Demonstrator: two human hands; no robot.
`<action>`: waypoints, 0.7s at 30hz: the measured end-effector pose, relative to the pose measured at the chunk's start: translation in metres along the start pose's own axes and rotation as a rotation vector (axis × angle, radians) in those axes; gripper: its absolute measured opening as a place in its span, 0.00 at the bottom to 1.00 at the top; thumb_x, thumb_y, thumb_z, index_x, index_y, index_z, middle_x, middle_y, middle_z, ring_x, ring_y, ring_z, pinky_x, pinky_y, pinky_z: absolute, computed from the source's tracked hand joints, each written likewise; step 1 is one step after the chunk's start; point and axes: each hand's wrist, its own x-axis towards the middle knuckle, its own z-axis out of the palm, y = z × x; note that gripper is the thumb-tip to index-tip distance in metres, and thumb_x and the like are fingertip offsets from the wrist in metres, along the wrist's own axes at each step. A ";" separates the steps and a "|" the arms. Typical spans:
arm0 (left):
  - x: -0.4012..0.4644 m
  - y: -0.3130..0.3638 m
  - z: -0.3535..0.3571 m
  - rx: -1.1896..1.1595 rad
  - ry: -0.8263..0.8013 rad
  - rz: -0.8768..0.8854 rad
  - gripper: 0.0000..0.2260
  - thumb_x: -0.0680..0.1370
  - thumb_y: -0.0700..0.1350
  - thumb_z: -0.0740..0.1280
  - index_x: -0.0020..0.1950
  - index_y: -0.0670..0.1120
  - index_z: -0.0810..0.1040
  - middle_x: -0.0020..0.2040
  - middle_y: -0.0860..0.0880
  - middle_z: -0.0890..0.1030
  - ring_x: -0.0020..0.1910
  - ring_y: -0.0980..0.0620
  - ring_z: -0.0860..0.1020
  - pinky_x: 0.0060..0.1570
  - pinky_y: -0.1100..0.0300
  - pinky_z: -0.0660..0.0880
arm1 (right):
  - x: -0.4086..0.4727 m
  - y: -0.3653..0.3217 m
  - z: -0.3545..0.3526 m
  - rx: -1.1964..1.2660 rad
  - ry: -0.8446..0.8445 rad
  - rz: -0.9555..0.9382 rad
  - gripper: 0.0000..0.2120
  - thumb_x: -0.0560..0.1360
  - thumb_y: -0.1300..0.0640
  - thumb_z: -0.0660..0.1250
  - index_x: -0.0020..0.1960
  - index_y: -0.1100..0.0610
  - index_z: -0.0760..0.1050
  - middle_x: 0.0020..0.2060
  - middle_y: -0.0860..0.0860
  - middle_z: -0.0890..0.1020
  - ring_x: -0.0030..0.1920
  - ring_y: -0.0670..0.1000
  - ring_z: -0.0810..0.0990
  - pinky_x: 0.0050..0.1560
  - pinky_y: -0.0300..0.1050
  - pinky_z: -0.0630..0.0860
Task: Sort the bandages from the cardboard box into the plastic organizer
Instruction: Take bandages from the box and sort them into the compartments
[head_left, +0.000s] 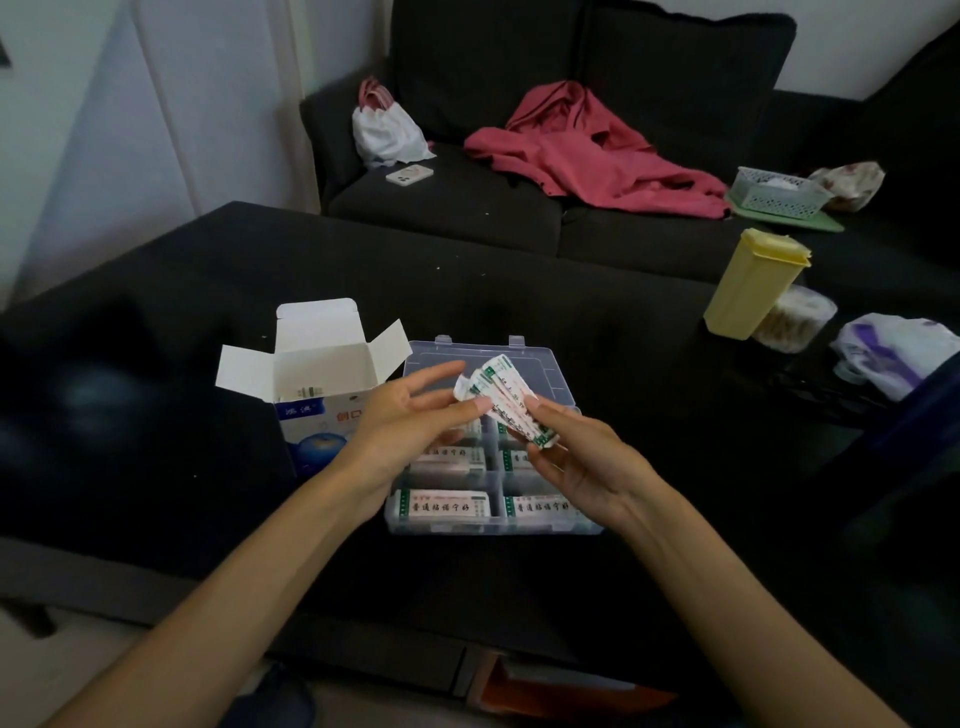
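A clear plastic organizer (545, 358) lies open on the dark table, with wrapped bandages (444, 505) lying in its near compartments. Left of it stands the white and blue cardboard box (311, 364), flaps open, a few bandages showing inside. Above the organizer my right hand (582, 462) pinches a fanned bunch of bandages (506, 389). My left hand (410, 415) has its fingers nearly straight, with the thumb tip touching the left end of the same bunch.
A yellow lidded container (753, 283) and a clear tub (795, 319) stand at the table's right, beside a white and purple bag (898, 348). Behind, a dark sofa (467, 202) holds a pink garment (592, 150), a white bag (387, 130), a phone (409, 174) and a mesh basket (779, 192).
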 end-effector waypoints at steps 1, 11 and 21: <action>0.000 0.000 0.001 -0.013 -0.012 -0.012 0.21 0.70 0.45 0.74 0.61 0.54 0.75 0.49 0.52 0.85 0.51 0.55 0.82 0.53 0.57 0.77 | 0.000 0.001 0.001 -0.003 0.005 -0.012 0.07 0.73 0.57 0.70 0.50 0.58 0.80 0.39 0.53 0.85 0.41 0.47 0.82 0.33 0.35 0.78; 0.000 -0.006 0.003 0.116 0.093 -0.017 0.03 0.76 0.43 0.67 0.49 0.47 0.80 0.42 0.50 0.84 0.37 0.59 0.83 0.32 0.69 0.76 | -0.004 0.010 0.008 -0.455 0.022 -0.245 0.10 0.74 0.56 0.69 0.54 0.58 0.80 0.39 0.51 0.85 0.39 0.46 0.84 0.38 0.37 0.79; 0.001 -0.004 0.012 0.017 0.146 -0.022 0.07 0.71 0.46 0.73 0.46 0.48 0.79 0.38 0.51 0.85 0.38 0.54 0.84 0.40 0.60 0.80 | 0.000 0.009 0.006 -0.097 0.065 -0.079 0.09 0.76 0.55 0.67 0.51 0.59 0.79 0.40 0.52 0.84 0.43 0.47 0.82 0.41 0.40 0.78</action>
